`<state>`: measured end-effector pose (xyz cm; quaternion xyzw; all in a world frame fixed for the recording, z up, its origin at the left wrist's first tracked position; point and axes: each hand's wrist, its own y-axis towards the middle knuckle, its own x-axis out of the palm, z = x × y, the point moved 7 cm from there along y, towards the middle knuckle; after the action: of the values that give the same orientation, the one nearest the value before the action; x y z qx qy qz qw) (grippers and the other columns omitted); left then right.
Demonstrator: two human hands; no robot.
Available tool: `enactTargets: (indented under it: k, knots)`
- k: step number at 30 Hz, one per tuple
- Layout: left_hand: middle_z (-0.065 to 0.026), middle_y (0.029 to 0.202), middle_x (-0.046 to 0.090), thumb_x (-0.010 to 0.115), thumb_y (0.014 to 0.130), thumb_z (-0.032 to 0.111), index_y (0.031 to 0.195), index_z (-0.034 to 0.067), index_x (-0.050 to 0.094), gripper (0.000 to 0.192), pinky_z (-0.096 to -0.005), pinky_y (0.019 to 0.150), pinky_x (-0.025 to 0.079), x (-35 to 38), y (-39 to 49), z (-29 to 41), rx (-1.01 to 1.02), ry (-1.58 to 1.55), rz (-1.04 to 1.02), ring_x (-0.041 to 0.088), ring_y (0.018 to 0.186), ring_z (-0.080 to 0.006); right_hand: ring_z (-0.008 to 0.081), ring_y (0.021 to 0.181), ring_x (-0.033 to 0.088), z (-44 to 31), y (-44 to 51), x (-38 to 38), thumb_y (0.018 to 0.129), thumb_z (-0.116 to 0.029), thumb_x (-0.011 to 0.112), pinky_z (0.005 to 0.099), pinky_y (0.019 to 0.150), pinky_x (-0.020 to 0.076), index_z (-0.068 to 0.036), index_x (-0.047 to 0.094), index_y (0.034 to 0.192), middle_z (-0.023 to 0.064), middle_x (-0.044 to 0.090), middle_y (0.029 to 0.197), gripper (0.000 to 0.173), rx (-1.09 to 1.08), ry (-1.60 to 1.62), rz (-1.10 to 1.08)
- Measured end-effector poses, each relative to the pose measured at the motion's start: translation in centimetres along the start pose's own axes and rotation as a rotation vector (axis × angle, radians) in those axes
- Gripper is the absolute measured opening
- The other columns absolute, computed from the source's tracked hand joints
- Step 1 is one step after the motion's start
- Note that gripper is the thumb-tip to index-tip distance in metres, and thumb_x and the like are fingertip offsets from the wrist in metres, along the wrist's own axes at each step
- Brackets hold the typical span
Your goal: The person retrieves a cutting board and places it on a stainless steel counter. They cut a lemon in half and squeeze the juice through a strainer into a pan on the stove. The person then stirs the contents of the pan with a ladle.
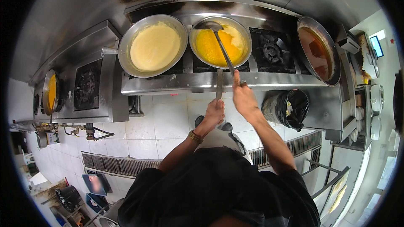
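My left hand grips the long handle of a metal frying pan on the stove. A bright yellow liquid fills much of this pan, with a paler, foamy patch at its right. My right hand is closed round the handle of a metal ladle, forefinger stretched along it. The ladle's bowl lies over the far left part of the pan. Just left stands a larger metal pan holding a smooth, pale yellow mixture.
Right of the pans are a gas burner and a big pan of reddish-brown liquid. A bin with a black liner stands below the stove's right end. Another pan with orange-yellow contents sits far left. Floor grates run behind me.
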<state>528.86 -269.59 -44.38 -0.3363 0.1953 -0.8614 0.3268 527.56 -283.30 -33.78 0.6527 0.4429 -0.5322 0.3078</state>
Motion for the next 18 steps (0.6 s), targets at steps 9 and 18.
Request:
enactTargets:
  k: [9, 18]
  knots:
    - [0.005, 0.068, 0.037, 0.043, 0.116, 0.04, 0.097, 0.015, 0.048, 0.031, -0.0274, 0.04, 0.023, -0.4, -0.3, 0.2, 0.002, 0.05, 0.09, 0.028, 0.046, -0.0057, 0.0413, 0.072, 0.074, 5.9, -4.2, -13.4, 0.101, -0.01, 0.058, 0.0486, 0.066, 0.0642, -0.022, 0.016, 0.171, 0.0248, 0.069, 0.097, 0.083, -0.193, -0.573, -0.091]
    - [0.0058, 0.067, 0.039, 0.046, 0.115, 0.039, 0.099, 0.015, 0.049, 0.029, -0.027, 0.038, 0.022, -1.0, 0.5, -1.0, 0.029, 0.025, 0.14, 0.032, 0.043, -0.0055, 0.034, 0.074, 0.078, 7.5, 4.7, -12.1, 0.096, -0.006, 0.059, 0.0417, 0.063, 0.0656, -0.015, 0.025, 0.169, 0.0226, 0.072, 0.099, 0.082, -0.227, -0.765, 0.071]
